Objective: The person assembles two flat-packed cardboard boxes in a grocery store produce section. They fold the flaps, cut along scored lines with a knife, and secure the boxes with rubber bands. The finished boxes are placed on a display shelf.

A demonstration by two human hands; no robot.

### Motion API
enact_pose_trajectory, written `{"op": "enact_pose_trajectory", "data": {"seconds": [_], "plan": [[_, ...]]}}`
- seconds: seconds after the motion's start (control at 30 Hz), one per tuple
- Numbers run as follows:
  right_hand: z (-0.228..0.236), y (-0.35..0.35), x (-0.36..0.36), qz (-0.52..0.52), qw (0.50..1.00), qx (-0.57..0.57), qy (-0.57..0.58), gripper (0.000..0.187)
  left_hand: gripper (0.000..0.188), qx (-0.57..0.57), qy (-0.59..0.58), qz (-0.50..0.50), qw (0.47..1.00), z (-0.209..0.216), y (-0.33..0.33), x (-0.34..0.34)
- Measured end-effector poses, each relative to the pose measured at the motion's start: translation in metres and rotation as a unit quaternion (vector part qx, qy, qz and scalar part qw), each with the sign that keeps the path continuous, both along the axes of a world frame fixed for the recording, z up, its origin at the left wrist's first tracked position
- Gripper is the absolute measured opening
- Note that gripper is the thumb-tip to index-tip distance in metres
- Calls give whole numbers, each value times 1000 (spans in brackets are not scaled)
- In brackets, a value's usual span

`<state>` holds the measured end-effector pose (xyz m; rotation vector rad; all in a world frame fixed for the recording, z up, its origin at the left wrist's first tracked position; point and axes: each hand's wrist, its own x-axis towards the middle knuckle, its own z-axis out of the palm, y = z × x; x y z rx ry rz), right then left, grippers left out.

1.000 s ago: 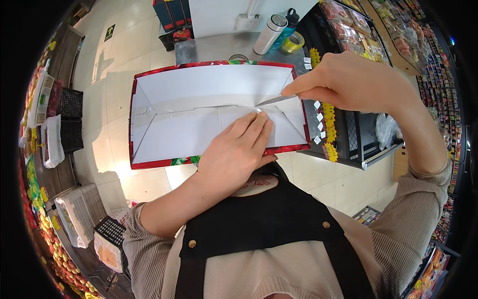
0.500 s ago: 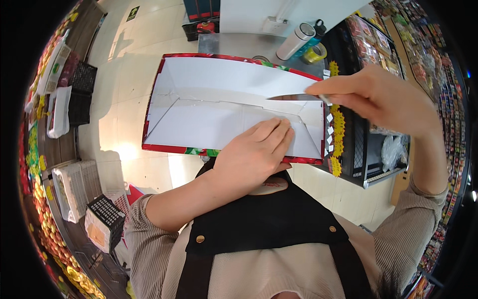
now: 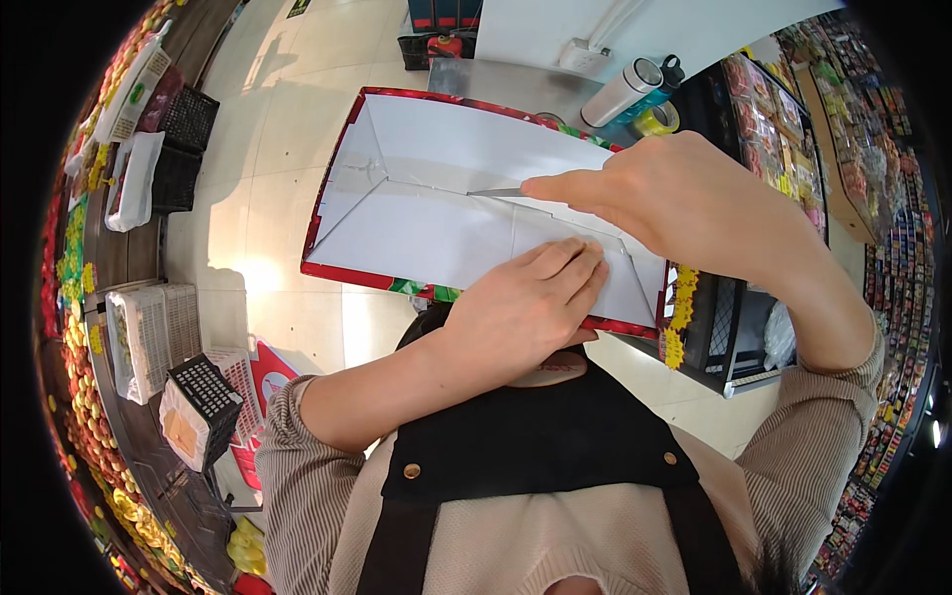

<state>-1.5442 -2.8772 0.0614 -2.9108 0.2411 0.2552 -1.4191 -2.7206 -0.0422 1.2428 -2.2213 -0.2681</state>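
Observation:
An open cardboard box point(image 3: 416, 233) with a white inside and a red patterned outside is held in front of my body. My left hand point(image 3: 526, 297) grips its near side, fingers lying inside on the white card and the thumb showing outside the rim. In my right hand point(image 3: 684, 203) is a knife point(image 3: 494, 192), its handle hidden by my fingers. The thin metal blade points left inside the box, along the seam across its bottom, with the index finger stretched along the blade's back. Clear tape appears to cover part of that seam.
Beyond the box, a grey metal table point(image 3: 526, 84) holds a white bottle point(image 3: 622, 92), a teal bottle point(image 3: 654, 89) and a yellow tape roll point(image 3: 656, 120). Packed goods fill a black rack point(image 3: 734, 342) on the right. Baskets point(image 3: 178, 124) line the left shelving.
My right hand has moved left with the knife, so the blade now reaches farther along the bottom seam. The box has tilted slightly; my left hand keeps its hold.

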Motion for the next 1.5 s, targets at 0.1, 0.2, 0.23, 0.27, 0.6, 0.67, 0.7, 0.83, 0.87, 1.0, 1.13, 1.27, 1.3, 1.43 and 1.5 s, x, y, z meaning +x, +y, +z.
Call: {"op": "enact_pose_trajectory", "data": {"seconds": [0.1,0.2,0.23,0.27,0.6,0.67,0.7,0.83,0.87,1.0,1.13,1.27,1.3,1.43,1.5], "plan": [[-3,-3,-1,21,1000,-13,-13,39,58,-3,-14,8,1000,0,0,-1],[2,-2,3,35,999,-20,-8,37,58,0,-13,11,1000,1,0,0],[6,-1,4,35,999,-20,-2,37,58,2,-9,10,1000,1,-1,0],[10,-1,3,38,998,-40,11,36,58,8,-4,12,1000,2,0,0],[13,-1,-22,5,998,-39,39,38,62,18,-6,1,1000,-1,-2,-3],[16,0,-30,-6,997,-42,64,41,61,19,-9,6,1000,0,-3,-3],[17,2,-34,-12,996,-47,79,42,61,20,-8,7,1000,0,-2,-3],[19,3,-55,-42,994,-29,100,50,58,26,-11,12,1000,3,-3,-1],[21,5,-58,-54,991,-36,120,50,57,28,-10,14,999,3,-3,-1],[28,6,-74,-81,981,-64,166,48,57,32,-7,13,999,6,-5,1],[37,6,-88,-81,978,-84,174,45,57,40,-7,11,999,8,-7,0],[45,10,-93,-124,968,-67,207,43,58,42,-11,8,999,11,-5,8],[49,12,-94,-138,963,-68,223,43,59,41,-9,8,999,9,-6,9],[62,-3,-114,-199,958,1,209,39,61,55,-55,29,997,18,-10,9],[55,-13,-131,-281,951,45,117,39,62,54,-70,24,996,19,-13,9]]}}
